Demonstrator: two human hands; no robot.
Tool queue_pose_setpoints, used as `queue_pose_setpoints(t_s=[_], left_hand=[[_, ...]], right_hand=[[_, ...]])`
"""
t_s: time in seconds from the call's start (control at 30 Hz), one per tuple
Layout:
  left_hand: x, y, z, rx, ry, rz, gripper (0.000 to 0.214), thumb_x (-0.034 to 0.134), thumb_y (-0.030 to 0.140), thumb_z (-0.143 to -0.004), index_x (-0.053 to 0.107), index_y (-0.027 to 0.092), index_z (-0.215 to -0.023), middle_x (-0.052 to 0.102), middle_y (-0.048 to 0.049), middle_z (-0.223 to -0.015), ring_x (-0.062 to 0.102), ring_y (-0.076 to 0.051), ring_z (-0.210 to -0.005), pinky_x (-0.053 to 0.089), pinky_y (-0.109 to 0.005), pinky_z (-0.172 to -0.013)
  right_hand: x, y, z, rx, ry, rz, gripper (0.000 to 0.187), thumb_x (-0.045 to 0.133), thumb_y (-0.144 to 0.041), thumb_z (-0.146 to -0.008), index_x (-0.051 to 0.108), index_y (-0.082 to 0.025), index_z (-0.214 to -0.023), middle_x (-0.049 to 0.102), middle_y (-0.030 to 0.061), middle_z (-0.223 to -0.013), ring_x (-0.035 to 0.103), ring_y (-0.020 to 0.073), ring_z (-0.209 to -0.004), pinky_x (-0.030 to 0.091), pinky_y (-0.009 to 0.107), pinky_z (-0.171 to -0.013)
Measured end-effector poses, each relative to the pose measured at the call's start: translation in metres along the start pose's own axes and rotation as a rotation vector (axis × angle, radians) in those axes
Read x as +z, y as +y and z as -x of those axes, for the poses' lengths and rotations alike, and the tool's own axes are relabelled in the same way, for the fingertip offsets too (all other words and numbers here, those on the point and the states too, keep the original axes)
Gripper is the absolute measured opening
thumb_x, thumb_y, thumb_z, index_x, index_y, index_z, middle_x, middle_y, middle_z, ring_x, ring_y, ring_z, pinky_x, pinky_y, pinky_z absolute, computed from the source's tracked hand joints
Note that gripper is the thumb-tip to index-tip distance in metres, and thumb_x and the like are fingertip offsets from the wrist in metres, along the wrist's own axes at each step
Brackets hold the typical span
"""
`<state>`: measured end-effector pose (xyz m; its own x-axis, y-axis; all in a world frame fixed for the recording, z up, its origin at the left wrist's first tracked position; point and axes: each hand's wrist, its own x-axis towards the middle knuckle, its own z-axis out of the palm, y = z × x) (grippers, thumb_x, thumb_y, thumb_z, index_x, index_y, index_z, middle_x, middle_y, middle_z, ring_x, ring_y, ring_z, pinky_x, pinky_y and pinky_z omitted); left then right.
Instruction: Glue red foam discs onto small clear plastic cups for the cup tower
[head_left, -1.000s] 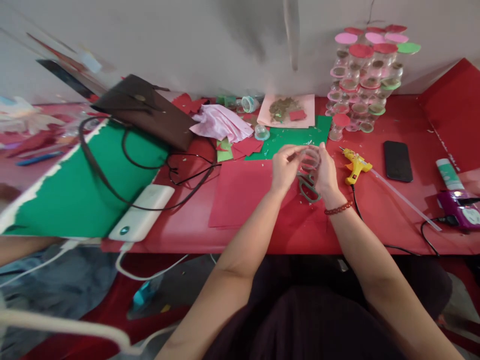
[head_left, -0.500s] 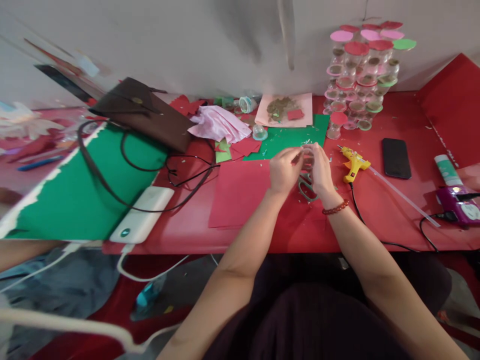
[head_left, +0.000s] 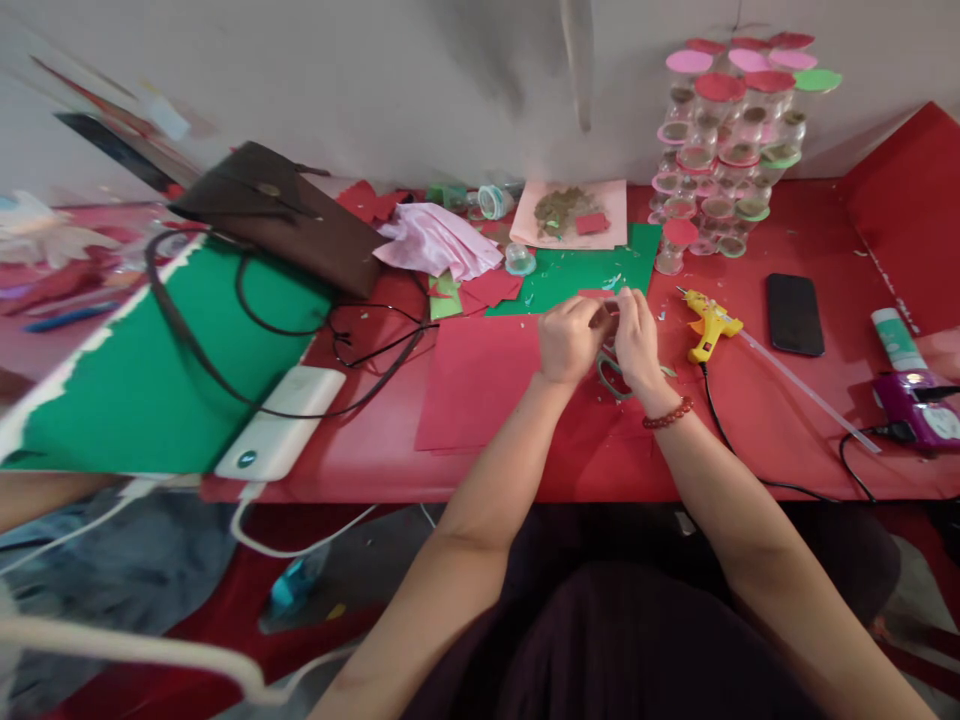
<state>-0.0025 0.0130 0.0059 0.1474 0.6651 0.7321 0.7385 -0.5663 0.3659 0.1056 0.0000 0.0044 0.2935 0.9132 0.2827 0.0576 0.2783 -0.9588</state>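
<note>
Hands at table centre | left hand (head_left: 568,338) and right hand (head_left: 636,335) pinch a small clear jar (head_left: 611,312) between fingertips | scissors (head_left: 613,372) beneath | glue gun (head_left: 709,325) at 3 o'clock

Your two hands meet over the middle of the worktop (head_left: 750,420), with the scissors (head_left: 611,372) lying under them. The glue gun (head_left: 709,328) lies just to their right, the phone (head_left: 795,314) further right. The stack of jars (head_left: 724,150) stands at the back edge, the bag (head_left: 281,215) at the back left.
</note>
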Motion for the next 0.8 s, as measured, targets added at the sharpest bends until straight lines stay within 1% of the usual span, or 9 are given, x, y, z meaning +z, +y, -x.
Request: queue_pose_setpoints(t_s=[0.1,0.17,0.23,0.33,0.4,0.47,0.6,0.7,0.8], left_hand=[[-0.001,0.002,-0.001,-0.066,-0.007,0.018,0.015,0.068,0.021,-0.089,0.074,0.018,-0.076,0.073,-0.0059,-0.073,0.066,-0.018,-0.070,0.048,-0.029,-0.067],[-0.004,0.005,-0.003,-0.143,-0.011,0.056,0.010,0.070,0.018,-0.086,0.076,0.018,-0.078,0.075,-0.0062,-0.076,0.068,-0.019,-0.074,0.050,-0.029,-0.070],[-0.007,0.009,-0.006,-0.239,-0.020,0.153,0.010,0.070,0.017,-0.086,0.078,0.020,-0.082,0.078,-0.0064,-0.082,0.071,-0.019,-0.079,0.053,-0.030,-0.076],[-0.011,0.012,-0.011,-0.405,-0.060,0.386,0.014,0.066,0.018,-0.089,0.080,0.021,-0.089,0.081,-0.0052,-0.090,0.074,-0.018,-0.083,0.056,-0.028,-0.081],[-0.012,0.012,-0.014,-0.497,-0.085,0.504,0.015,0.065,0.019,-0.089,0.080,0.020,-0.088,0.082,-0.0041,-0.089,0.075,-0.017,-0.083,0.057,-0.028,-0.081],[-0.011,0.010,-0.016,-0.560,-0.089,0.573,0.014,0.066,0.019,-0.087,0.080,0.020,-0.085,0.081,-0.0033,-0.085,0.075,-0.017,-0.081,0.058,-0.027,-0.077],[-0.008,0.008,-0.016,-0.650,-0.059,0.699,0.013,0.067,0.020,-0.083,0.079,0.018,-0.082,0.080,-0.0023,-0.079,0.073,-0.015,-0.074,0.057,-0.025,-0.070],[-0.008,0.009,-0.016,-0.675,-0.053,0.755,0.013,0.067,0.020,-0.081,0.080,0.018,-0.081,0.080,-0.0022,-0.079,0.073,-0.015,-0.074,0.059,-0.025,-0.070],[-0.012,0.011,-0.016,-0.673,-0.061,0.744,0.014,0.068,0.021,-0.080,0.081,0.019,-0.084,0.081,-0.0024,-0.081,0.074,-0.016,-0.077,0.060,-0.027,-0.073]], right_hand=[[0.001,-0.002,0.001,-0.004,0.005,-0.006,0.056,0.041,-0.078,-0.093,0.049,-0.026,-0.076,0.055,-0.0020,-0.072,0.053,0.0148,-0.069,0.047,0.030,-0.069],[0.002,-0.004,0.003,-0.021,0.027,-0.002,0.055,0.043,-0.078,-0.093,0.050,-0.026,-0.076,0.055,-0.0022,-0.072,0.053,0.0144,-0.068,0.046,0.030,-0.068],[0.003,-0.006,0.004,-0.008,0.042,-0.031,0.053,0.044,-0.076,-0.093,0.051,-0.026,-0.078,0.057,-0.0020,-0.073,0.054,0.0139,-0.067,0.046,0.030,-0.066],[0.003,-0.009,0.003,0.092,0.016,-0.152,0.049,0.043,-0.072,-0.094,0.052,-0.026,-0.081,0.062,-0.0011,-0.076,0.058,0.0133,-0.065,0.047,0.028,-0.060],[0.003,-0.009,0.000,0.170,-0.005,-0.233,0.045,0.044,-0.069,-0.095,0.052,-0.026,-0.083,0.063,-0.0009,-0.077,0.059,0.0131,-0.063,0.046,0.027,-0.057],[0.003,-0.009,-0.002,0.224,-0.011,-0.296,0.042,0.045,-0.066,-0.095,0.052,-0.026,-0.083,0.064,-0.0010,-0.078,0.060,0.0131,-0.063,0.046,0.026,-0.056],[0.003,-0.010,-0.004,0.288,-0.010,-0.403,0.039,0.048,-0.061,-0.095,0.054,-0.025,-0.080,0.065,-0.0005,-0.079,0.059,0.0129,-0.063,0.045,0.026,-0.054],[0.004,-0.012,-0.003,0.316,0.007,-0.439,0.045,0.046,-0.066,-0.094,0.056,-0.025,-0.078,0.066,0.0006,-0.079,0.059,0.0131,-0.062,0.043,0.026,-0.051],[0.004,-0.013,-0.003,0.308,0.032,-0.443,0.049,0.046,-0.070,-0.093,0.057,-0.025,-0.077,0.067,0.0010,-0.078,0.059,0.0132,-0.062,0.043,0.026,-0.051]])
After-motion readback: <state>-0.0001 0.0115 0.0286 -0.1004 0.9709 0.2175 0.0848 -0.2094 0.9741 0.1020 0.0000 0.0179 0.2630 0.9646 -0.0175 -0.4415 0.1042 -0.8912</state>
